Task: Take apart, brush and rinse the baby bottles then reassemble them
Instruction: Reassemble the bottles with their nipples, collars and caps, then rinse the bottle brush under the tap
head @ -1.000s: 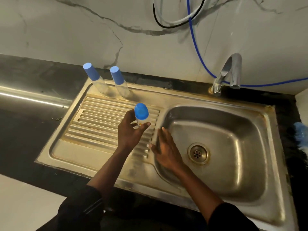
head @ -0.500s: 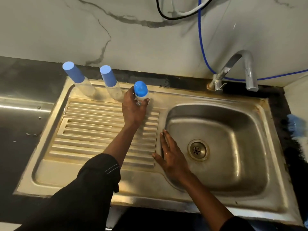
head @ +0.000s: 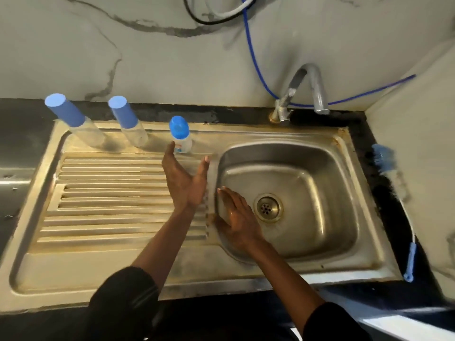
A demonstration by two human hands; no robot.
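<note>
Small bottle (head: 181, 141) upright at drainboard (head: 110, 193) edge; left grip (head: 184, 179) splayed, empty; right grip (head: 237, 220) flat on basin rim (head: 283, 143).

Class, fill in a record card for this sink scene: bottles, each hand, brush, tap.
Bottles: left tall bottle, second tall bottle, small bottle; all blue-capped, in a row at the back of the drainboard.
Left hand: open, near the small bottle, not gripping it.
Right hand: open, fingers flat on the sink's left wall.
Brush: on the counter, right of the sink.
Tap: no water seen running.
</note>
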